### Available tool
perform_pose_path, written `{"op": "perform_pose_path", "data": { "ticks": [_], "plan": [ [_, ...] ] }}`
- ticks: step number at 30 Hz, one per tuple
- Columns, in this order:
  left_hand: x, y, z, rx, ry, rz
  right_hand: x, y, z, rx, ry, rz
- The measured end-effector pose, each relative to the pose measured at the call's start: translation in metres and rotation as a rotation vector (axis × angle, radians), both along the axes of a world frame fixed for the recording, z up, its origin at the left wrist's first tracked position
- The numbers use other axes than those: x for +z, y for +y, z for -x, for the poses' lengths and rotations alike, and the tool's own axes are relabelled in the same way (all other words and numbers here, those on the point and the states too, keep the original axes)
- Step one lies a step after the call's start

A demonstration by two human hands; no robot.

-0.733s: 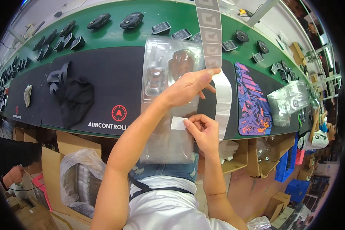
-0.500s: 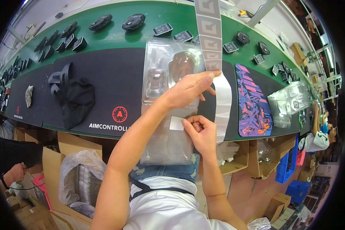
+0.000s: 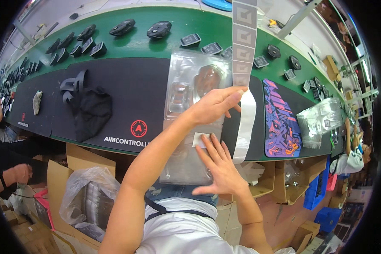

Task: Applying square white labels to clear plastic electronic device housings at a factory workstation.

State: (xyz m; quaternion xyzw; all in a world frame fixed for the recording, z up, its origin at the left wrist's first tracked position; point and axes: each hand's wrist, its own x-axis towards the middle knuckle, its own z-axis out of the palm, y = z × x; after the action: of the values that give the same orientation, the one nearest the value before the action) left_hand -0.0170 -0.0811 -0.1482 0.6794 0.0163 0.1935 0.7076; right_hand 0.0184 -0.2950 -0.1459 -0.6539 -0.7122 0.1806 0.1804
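Note:
In front of me lies an open clear plastic blister pack (image 3: 180, 120), its moulded cavities on the far half and its flat half hanging past the table's front edge. My right hand (image 3: 220, 165) has its fingers spread over that flat half. Its fingertips rest on a small whitish square sticker (image 3: 198, 141) there. My left hand (image 3: 218, 103) reaches over the pack and pinches the edge of a long label strip (image 3: 244, 55). Grey square labels fill the strip's far part. Its bare white backing (image 3: 244, 131) curls down toward the table's front edge.
Several black computer mice (image 3: 159, 29) and small dark boxes (image 3: 190, 40) stand along the green table (image 3: 144, 46). Black cloth (image 3: 91, 112) lies left on a black mat (image 3: 135, 89). Right are a patterned mat (image 3: 279, 122) and clear packaging (image 3: 321, 120). Cardboard boxes (image 3: 91, 158) stand below; a co-worker's hand (image 3: 19, 173) shows left.
My right hand has gone from pinching the sticker's edge to spreading its fingers on it. The left hand keeps hold of the strip. The whole view has shifted slightly.

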Motion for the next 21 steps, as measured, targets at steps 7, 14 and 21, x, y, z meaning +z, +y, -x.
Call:
{"op": "perform_pose_path", "data": {
  "ticks": [7,14,21],
  "plan": [
    [0.0,-0.005,0.006,0.022,0.002,-0.038,0.008,-0.005,-0.017,0.181,0.04,0.067],
    [-0.004,-0.011,0.01,0.065,-0.071,0.045,0.004,-0.009,-0.031,0.273,0.258,-0.086],
    [0.02,0.0,0.02,0.019,-0.023,0.184,-0.02,0.022,-0.029,-0.059,-0.061,-0.433]
  ]
}}
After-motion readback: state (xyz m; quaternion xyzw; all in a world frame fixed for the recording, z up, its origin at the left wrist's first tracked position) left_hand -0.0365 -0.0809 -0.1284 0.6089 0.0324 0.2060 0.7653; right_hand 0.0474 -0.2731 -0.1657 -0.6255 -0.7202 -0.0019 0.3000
